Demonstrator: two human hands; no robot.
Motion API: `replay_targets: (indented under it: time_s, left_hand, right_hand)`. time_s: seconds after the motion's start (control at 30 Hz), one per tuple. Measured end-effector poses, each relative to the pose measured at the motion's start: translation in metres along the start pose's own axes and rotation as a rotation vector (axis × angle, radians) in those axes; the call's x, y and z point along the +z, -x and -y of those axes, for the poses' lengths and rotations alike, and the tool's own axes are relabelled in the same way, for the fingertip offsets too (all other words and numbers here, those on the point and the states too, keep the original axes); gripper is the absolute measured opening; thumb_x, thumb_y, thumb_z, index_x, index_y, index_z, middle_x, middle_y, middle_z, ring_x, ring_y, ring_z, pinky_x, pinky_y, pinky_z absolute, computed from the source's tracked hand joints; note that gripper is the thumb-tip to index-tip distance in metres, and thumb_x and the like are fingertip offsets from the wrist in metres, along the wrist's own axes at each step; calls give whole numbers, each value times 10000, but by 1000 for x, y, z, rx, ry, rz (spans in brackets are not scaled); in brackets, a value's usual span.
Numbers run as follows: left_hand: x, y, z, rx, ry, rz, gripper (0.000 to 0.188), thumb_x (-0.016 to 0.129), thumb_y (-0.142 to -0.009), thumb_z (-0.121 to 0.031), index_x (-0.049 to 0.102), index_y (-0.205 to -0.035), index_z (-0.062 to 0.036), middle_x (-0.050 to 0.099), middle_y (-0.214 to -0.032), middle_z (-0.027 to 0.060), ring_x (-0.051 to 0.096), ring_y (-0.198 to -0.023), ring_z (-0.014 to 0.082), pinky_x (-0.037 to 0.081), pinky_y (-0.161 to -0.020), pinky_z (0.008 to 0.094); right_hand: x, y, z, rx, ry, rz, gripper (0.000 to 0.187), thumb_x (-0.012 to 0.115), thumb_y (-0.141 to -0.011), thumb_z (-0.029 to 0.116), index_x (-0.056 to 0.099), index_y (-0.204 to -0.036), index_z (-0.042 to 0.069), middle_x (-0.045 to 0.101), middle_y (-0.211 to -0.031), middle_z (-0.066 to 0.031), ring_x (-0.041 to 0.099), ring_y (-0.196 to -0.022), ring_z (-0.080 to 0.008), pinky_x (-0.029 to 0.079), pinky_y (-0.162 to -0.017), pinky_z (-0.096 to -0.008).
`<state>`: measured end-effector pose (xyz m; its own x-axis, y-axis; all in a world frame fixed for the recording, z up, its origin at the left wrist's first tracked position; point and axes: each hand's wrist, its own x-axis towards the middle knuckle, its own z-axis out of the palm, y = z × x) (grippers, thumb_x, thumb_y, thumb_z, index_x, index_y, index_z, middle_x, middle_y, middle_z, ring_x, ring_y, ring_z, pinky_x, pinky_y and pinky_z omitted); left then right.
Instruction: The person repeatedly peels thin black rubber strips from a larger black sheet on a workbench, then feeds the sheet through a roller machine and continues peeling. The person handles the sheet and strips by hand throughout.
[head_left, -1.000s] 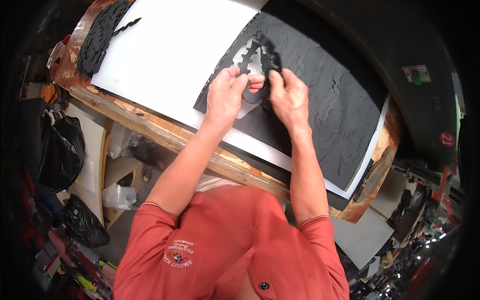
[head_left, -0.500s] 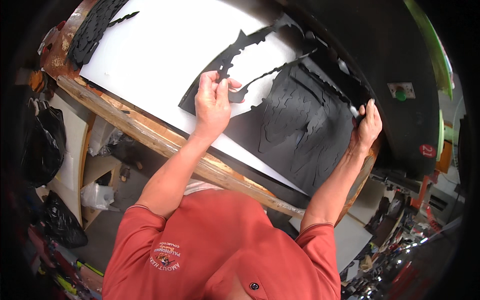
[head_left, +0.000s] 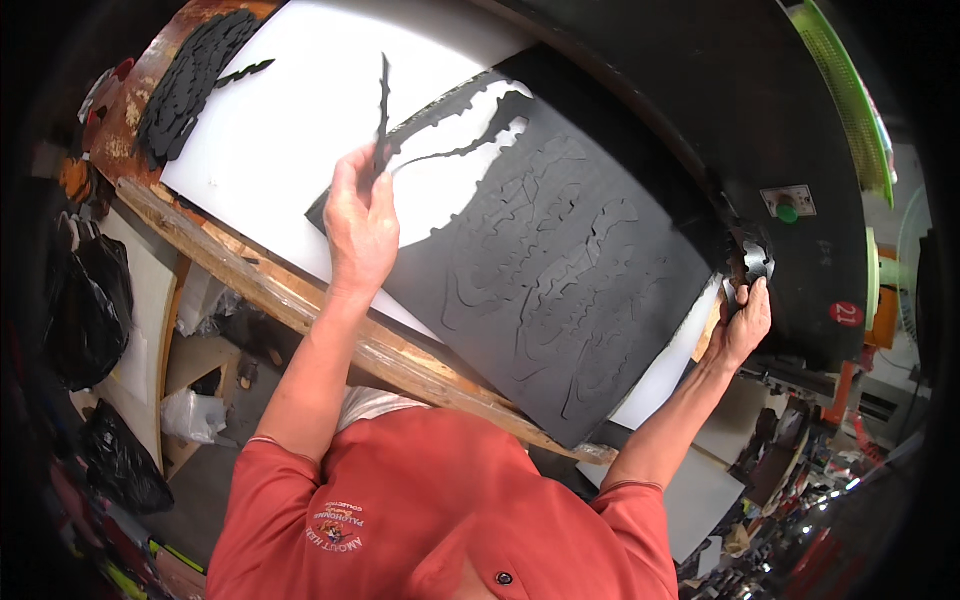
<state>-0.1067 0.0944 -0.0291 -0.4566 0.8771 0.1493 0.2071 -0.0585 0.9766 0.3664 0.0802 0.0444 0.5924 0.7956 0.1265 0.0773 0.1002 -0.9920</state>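
Note:
My left hand [head_left: 362, 225] is raised over the left edge of the black sheet, thumb and fingers pinching a thin black jagged strip [head_left: 384, 105] that stands upright. The black sheet [head_left: 640, 240] lies on the white board [head_left: 260, 120]. It is scored with several curved, toothed outlines, and a cut-out opening near my left hand shows white beneath. At the right, beyond the sheet's corner, my right hand [head_left: 742, 325] is closed on a curved, toothed metal piece [head_left: 757, 262] that looks like a cutting die. Its lower part is hidden by my fingers.
A pile of black cut pieces [head_left: 190, 85] sits at the far left, with one jagged piece [head_left: 245, 73] beside it. A dark machine body [head_left: 690, 90] with a green button [head_left: 787, 213] borders the right. The wooden table edge [head_left: 270, 285] runs in front of me.
My left hand has moved left and lower with the strip. The black sheet has shifted left and nearer and now lies flatter. My right hand has moved slightly nearer, the metal piece now plainer.

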Motion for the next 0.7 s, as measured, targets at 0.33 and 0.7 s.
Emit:
replay_targets:
  time_s: [0.33, 0.7]
  left_hand:
    - [-12, 48, -44, 439, -639, 530, 337, 716, -987, -67, 680, -1308, 27, 744, -1167, 240, 737, -1085, 358, 576, -971, 424]
    - [-16, 37, -34, 365, -620, 665, 312, 764, -956, -179, 725, -1182, 34, 714, -1055, 195, 717, -934, 361, 580, -827, 446]
  right_hand:
    - [103, 151, -17, -499, 764, 361, 124, 701, -1046, 117, 735, -1057, -2, 689, -792, -86, 627, -663, -169, 521, -630, -317]
    - [159, 226, -30, -452, 654, 609, 174, 744, -936, 3, 684, -1093, -41, 708, -846, -205, 704, -751, -373, 576, -687, -429]
